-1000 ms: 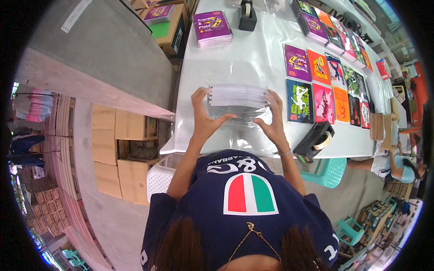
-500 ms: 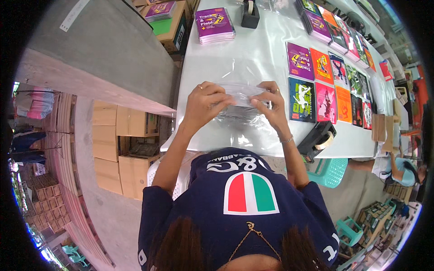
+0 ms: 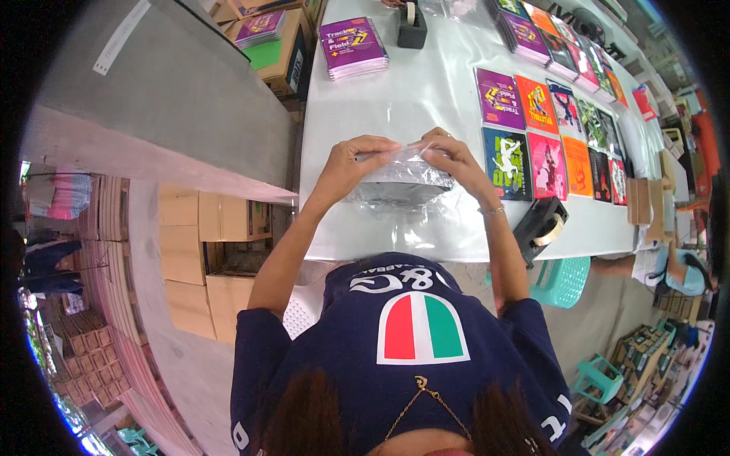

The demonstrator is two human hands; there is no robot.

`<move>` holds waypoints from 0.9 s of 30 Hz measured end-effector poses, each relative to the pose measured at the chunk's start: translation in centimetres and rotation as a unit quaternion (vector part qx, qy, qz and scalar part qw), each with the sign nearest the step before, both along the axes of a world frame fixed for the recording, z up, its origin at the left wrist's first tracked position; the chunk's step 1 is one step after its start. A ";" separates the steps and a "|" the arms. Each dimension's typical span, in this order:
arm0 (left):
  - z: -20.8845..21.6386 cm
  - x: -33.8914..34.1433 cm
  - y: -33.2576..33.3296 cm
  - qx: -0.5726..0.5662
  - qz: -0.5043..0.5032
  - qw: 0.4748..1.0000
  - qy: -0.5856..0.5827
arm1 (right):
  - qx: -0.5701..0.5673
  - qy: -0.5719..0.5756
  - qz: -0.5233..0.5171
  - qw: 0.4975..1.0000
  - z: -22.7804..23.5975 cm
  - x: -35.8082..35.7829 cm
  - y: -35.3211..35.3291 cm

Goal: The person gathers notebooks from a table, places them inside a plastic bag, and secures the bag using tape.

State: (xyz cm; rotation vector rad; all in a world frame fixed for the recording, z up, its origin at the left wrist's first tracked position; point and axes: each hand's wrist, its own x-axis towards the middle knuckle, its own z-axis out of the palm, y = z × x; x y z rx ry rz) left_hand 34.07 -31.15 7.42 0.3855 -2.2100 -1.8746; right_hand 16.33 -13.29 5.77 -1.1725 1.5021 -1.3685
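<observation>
A clear plastic bag lies in front of me on the white-covered table. My left hand pinches its far edge between thumb and fingers. Close beside it, my right hand grips the same edge, the fingertips of both hands almost meeting. Through the glossy film a dark, flat-edged thing shows below my hands; glare hides what it is. To the right are rows of colourful booklets, laid flat. A black tape dispenser with a roll of tape sits at the table's near edge, by my right forearm.
A stack of purple booklets and another black tape dispenser stand at the far side. More booklet stacks line the back right. A concrete pillar rises at left, above cardboard boxes. A green stool stands at right.
My hands have come closer together along the bag's edge and moved slightly away from me. The bag's film is drawn together between them, and more of the dark thing shows beneath.
</observation>
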 end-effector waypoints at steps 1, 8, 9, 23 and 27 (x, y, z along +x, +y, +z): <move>0.1 0.1 0.1 -0.027 0.000 1.000 0.003 | -0.012 0.037 0.011 0.999 0.5 0.2 0.2; 1.4 0.4 -0.2 -0.377 -0.109 0.916 0.083 | 0.001 0.372 -0.061 0.926 3.1 3.7 2.2; 1.9 0.9 0.1 -0.426 -0.130 0.891 0.092 | -0.005 0.396 -0.088 0.914 2.7 4.2 2.4; -0.7 1.1 1.0 -0.519 -0.108 0.827 0.187 | 0.157 0.176 -0.760 0.606 -7.9 8.1 22.6; -0.8 1.2 1.0 -0.510 -0.106 0.832 0.190 | 0.114 -0.058 -0.750 0.649 -7.5 7.5 25.3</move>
